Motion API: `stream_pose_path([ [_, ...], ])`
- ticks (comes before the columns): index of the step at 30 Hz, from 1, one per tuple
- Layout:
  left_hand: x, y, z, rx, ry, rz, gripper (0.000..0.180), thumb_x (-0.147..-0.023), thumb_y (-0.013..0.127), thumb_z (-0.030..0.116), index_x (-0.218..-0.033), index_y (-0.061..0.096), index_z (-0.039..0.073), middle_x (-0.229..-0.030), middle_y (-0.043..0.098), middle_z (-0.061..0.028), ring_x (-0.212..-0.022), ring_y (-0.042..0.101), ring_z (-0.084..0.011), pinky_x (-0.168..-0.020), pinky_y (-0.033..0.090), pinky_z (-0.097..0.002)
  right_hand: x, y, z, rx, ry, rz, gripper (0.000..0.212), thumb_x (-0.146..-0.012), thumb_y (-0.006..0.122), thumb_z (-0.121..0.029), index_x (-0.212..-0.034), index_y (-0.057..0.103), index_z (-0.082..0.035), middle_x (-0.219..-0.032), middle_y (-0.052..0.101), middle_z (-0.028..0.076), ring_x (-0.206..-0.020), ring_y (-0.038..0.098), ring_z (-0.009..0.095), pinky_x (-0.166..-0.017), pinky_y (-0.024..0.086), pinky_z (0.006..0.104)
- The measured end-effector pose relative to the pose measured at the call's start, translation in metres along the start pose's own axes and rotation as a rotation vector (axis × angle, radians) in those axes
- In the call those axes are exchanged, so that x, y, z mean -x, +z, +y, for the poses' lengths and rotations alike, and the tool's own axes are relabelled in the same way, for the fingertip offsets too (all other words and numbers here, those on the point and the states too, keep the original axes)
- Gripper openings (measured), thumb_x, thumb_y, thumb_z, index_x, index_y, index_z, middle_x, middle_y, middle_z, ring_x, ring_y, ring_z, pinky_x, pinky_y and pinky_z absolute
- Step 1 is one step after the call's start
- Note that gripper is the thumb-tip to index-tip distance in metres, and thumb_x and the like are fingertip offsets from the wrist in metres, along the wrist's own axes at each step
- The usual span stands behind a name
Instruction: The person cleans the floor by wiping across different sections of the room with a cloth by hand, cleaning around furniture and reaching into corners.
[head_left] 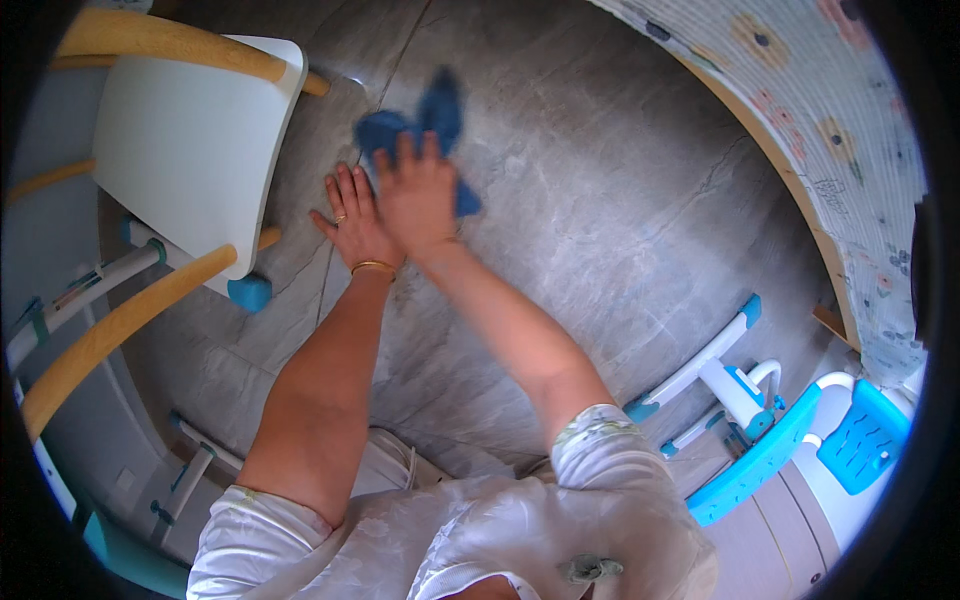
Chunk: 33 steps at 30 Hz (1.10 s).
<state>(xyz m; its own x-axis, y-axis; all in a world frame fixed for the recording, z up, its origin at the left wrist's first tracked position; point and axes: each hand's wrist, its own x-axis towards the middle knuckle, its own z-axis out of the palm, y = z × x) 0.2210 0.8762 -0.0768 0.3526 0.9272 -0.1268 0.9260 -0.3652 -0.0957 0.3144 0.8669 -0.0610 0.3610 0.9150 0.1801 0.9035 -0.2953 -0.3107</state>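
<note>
Right-hand grip (415,195) lies spread over a blue cloth (441,112) on the grey floor (620,220) toward eleven o'clock, the left-hand grip (360,225) also spread just beside it, with a white chair (190,150) at ten o'clock.

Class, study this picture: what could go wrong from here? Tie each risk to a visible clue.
The blue cloth extends beyond the right hand on it, so it might bunch or slip.
The left hand lies close beside the right, so the two might bump.
The white chair is to the left of both; a wide sweep that way might knock it.
</note>
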Motion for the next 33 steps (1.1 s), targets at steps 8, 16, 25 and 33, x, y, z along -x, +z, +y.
stream_pose_path([
  [8, 0.009, 0.003, -0.012, 0.143, 0.005, 0.144, 0.067, -0.091, 0.034, 0.049, -0.143, 0.024, 0.009, -0.151, 0.017, -0.0092, -0.14, 0.012, -0.0293, -0.105, 0.008, -0.0638, 0.019, -0.054, 0.154, 0.593, 0.235, 0.048, 0.03, -0.082, 0.048, -0.025, -0.107, 0.062, -0.014, -0.105, 0.06, 0.013, -0.088, 0.059, 0.03, -0.064, 0.047, 0.0454],
  [16, 0.007, -0.006, -0.001, 0.146, 0.023, 0.074, 0.067, -0.091, 0.035, 0.047, -0.143, 0.023, 0.008, -0.152, 0.014, -0.0082, -0.14, 0.01, -0.0277, -0.105, 0.007, -0.064, 0.091, -0.095, 0.267, 0.543, 0.594, 0.244, 0.035, -0.082, 0.052, -0.024, -0.112, 0.059, -0.008, -0.114, 0.057, 0.014, -0.093, 0.055, 0.037, -0.074, 0.046, 0.0445],
  [25, 0.005, 0.009, -0.007, 0.16, 0.031, 0.173, 0.066, -0.091, 0.034, 0.049, -0.144, 0.023, 0.011, -0.152, 0.015, -0.0078, -0.139, 0.014, -0.0283, -0.104, 0.009, -0.0642, 0.108, -0.063, 0.042, 0.007, -0.011, -0.207, 0.039, -0.07, 0.055, -0.023, -0.107, 0.06, -0.017, -0.112, 0.055, 0.011, -0.097, 0.054, 0.033, -0.072, 0.044, 0.047],
  [33, 0.006, 0.007, -0.002, 0.143, 0.03, 0.144, 0.066, -0.091, 0.034, 0.048, -0.144, 0.022, 0.011, -0.152, 0.015, -0.0074, -0.14, 0.012, -0.0274, -0.105, 0.009, -0.0628, 0.185, -0.125, 0.296, 0.723, 0.554, 0.27, 0.038, -0.075, 0.055, -0.025, -0.11, 0.063, -0.011, -0.112, 0.058, 0.02, -0.095, 0.055, 0.038, -0.077, 0.045, 0.0471],
])
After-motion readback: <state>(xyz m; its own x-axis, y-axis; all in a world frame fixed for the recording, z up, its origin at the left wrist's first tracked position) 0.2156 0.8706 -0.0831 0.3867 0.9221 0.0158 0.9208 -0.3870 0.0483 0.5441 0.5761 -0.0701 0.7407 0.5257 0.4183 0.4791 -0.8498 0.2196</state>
